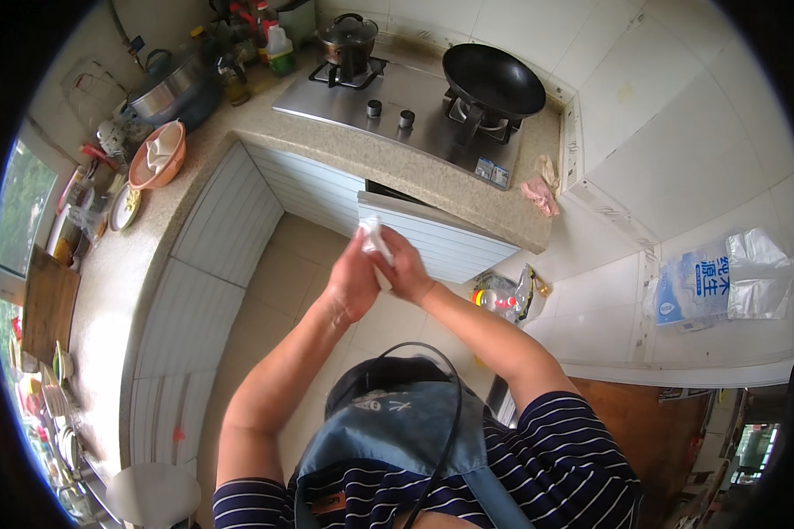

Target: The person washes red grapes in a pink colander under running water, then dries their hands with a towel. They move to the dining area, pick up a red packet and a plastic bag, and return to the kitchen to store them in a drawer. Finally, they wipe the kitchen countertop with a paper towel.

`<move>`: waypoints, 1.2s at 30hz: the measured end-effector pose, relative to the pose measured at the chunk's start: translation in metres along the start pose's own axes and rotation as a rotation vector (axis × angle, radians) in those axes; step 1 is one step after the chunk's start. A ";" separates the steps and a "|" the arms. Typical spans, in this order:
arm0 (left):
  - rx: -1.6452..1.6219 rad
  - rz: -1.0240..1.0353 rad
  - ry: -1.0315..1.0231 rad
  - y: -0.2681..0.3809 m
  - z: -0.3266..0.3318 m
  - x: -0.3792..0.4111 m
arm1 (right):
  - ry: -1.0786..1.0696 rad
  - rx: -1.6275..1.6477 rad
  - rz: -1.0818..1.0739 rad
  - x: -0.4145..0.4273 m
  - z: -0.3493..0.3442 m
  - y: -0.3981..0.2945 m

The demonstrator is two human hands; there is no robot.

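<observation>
Both hands meet in front of my body, over the floor and close to a tilted white slatted cabinet door (437, 231). My left hand (354, 274) and my right hand (403, 264) are closed around a white tissue or thin cloth (375, 244), part of which sticks up between the fingers. Beyond them, a gas stove (344, 99) is set in the speckled stone countertop (344, 147). A black wok (496, 79) sits on its right burner and a lidded pot (347, 43) on the left one. A pink cloth (540, 195) lies at the counter's right end.
An orange basket (177, 159) holding white cloth and a plate of chopped food (126, 208) stand on the left counter. A wooden board (49, 307) leans by the window. Bottles (279, 49) crowd the back corner. Plastic bags (757, 274) hang on the right wall; a bottle (496, 299) is on the floor.
</observation>
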State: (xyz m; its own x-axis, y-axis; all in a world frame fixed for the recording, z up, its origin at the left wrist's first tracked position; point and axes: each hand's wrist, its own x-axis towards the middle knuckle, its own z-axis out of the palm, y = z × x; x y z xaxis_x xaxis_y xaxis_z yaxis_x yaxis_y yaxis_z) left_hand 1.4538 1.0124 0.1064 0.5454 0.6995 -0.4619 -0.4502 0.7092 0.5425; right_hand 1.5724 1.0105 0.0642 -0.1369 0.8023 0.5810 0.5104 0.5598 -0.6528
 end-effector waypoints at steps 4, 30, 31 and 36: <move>0.500 -0.104 -0.235 0.013 -0.018 -0.015 | -0.131 -0.082 0.301 -0.031 -0.028 0.043; -0.396 -0.102 1.477 -0.373 -0.288 -0.386 | -0.578 -0.210 0.206 0.061 0.268 0.050; -0.404 -0.063 1.485 -0.368 -0.295 -0.391 | -0.580 -0.191 0.175 0.072 0.293 0.047; -0.417 0.104 1.580 -0.329 -0.318 -0.436 | -0.463 -0.006 -0.029 0.150 0.394 -0.051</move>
State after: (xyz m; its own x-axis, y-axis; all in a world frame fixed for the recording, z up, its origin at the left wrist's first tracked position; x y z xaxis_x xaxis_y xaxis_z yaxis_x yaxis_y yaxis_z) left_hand 1.1389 0.5019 -0.0937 -0.6021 -0.0525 -0.7967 -0.7279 0.4463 0.5206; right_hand 1.1917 1.1845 -0.0069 -0.5151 0.7954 0.3195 0.5058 0.5830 -0.6358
